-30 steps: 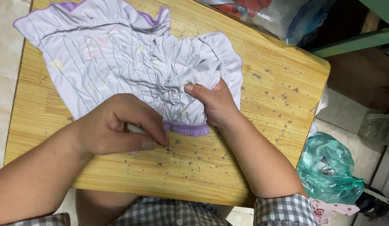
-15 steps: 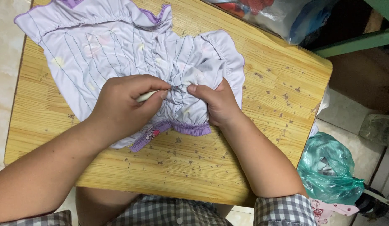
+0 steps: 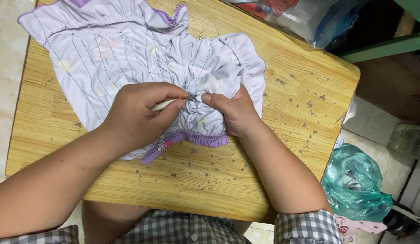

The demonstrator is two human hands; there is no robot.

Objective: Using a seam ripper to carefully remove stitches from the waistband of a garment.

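Note:
A pale lilac garment (image 3: 110, 49) with thin stitched lines and purple trim lies spread on a small wooden table (image 3: 300, 86). My left hand (image 3: 137, 113) pinches a thin pale tool (image 3: 167, 104) whose tip touches the bunched cloth at the garment's middle. My right hand (image 3: 234, 110) presses down and grips a fold of the same cloth just right of the tool's tip. The two hands almost touch. A purple elastic band (image 3: 205, 139) edges the garment below them.
The table's surface is speckled with dark marks. A green plastic bag (image 3: 354, 185) lies on the floor at right. Clear bags with coloured contents (image 3: 304, 16) sit beyond the table's far edge. My checked-cloth lap (image 3: 192, 230) is under the near edge.
My left hand has lifted from the garment's lower hem up to its middle, bringing the tool's tip to the fold. My right hand has stayed on the cloth.

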